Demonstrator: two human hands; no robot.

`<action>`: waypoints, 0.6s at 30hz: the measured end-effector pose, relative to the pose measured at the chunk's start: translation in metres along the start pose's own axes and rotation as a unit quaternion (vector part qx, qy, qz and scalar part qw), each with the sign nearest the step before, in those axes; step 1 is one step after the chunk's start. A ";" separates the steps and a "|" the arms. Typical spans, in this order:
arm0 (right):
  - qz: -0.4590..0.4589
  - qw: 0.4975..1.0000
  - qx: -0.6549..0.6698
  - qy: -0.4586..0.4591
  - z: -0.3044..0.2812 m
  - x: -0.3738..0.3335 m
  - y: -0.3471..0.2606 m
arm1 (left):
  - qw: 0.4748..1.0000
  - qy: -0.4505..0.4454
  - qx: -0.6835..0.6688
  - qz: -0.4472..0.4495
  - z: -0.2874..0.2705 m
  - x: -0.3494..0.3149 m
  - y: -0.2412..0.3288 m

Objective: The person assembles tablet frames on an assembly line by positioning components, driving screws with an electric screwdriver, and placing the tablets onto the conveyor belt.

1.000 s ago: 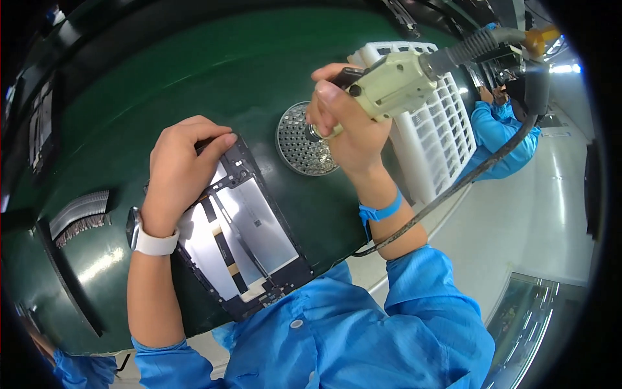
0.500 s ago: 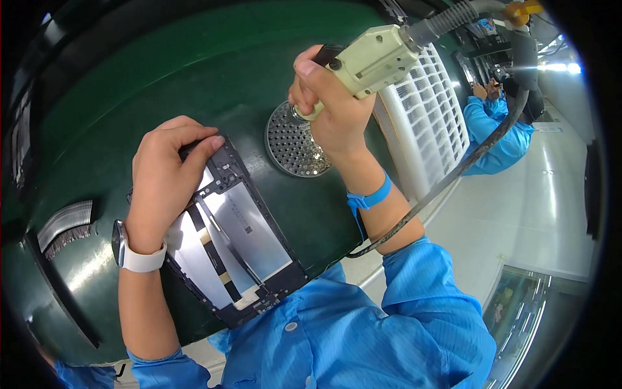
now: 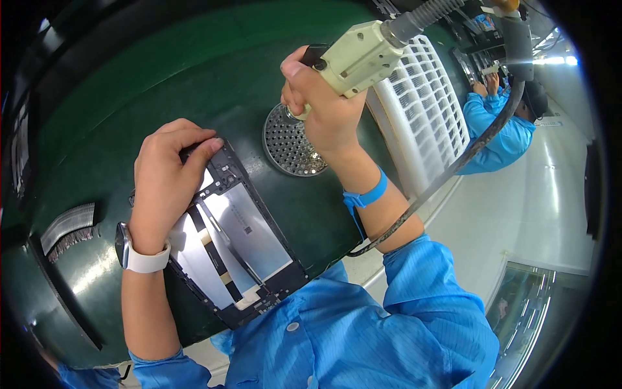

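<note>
A person in a blue work coat (image 3: 363, 324) is leaning over a dark green, glossy counter (image 3: 194, 71), both bare hands working well apart from each other. The right hand (image 3: 330, 113) is closing firmly around a pale green, pistol-shaped power tool (image 3: 359, 58), whose ribbed grey hose (image 3: 424, 19) is running off toward the top right. The tool's nose is pointing down over a round, dark metal dish (image 3: 278, 139) covered in small dots, with shiny bits gathering at its near right; the fingers are hiding whether the two are touching. The left hand (image 3: 170, 162) is resting at the far end of a flat, black-framed, tablet-like device (image 3: 249, 223) with silver panels, thumb and index finger meeting at its edge; whether they are pinching or only pressing, one cannot tell. The device is lying tilted at the counter's near edge, just in front of the person, left of the dish. A white-banded watch (image 3: 148, 260) is circling the left wrist, a blue strap (image 3: 368, 193) the right. Beyond the right hand, a white plastic grid tray (image 3: 421, 117) is standing at the counter's right side. A black-bristled, curved brush (image 3: 69, 230) is lying at far left. At far right, a co-worker in blue (image 3: 499, 139) is sitting, both hands raised.
</note>
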State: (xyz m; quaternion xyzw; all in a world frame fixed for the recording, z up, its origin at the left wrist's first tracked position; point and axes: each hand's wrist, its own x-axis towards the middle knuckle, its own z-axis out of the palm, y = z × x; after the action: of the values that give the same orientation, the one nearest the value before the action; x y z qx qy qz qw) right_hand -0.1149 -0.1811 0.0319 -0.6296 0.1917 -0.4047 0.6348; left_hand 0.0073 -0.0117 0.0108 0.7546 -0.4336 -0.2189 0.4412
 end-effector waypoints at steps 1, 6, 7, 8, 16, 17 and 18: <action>0.001 1.000 -0.008 -0.004 0.000 0.000 0.000 | 1.000 -0.003 -0.002 0.005 0.000 0.000 0.000; -0.046 0.997 0.054 0.002 0.003 -0.001 -0.014 | 1.000 -0.025 -0.006 -0.013 0.006 -0.004 0.003; -0.047 0.993 0.112 -0.007 0.004 -0.001 -0.021 | 0.999 -0.026 -0.021 -0.015 0.007 -0.004 0.002; -0.043 0.992 0.116 -0.019 0.009 -0.004 -0.029 | 1.000 -0.023 -0.014 -0.005 0.007 -0.003 0.000; 0.017 0.996 0.051 -0.076 0.049 -0.019 -0.031 | 0.996 -0.042 -0.037 -0.072 0.003 0.000 0.003; 0.018 0.996 0.050 -0.078 0.051 -0.019 -0.028 | 0.997 -0.044 -0.027 -0.062 0.003 0.000 0.003; 0.024 0.995 0.052 -0.080 0.052 -0.020 -0.027 | 0.997 -0.042 -0.029 -0.065 0.002 -0.001 0.003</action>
State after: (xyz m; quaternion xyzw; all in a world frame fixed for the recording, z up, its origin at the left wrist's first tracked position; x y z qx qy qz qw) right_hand -0.0944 -0.1293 0.0590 -0.6210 0.1344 -0.3474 0.6896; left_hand 0.0037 -0.0126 0.0120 0.7582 -0.3954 -0.2908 0.4292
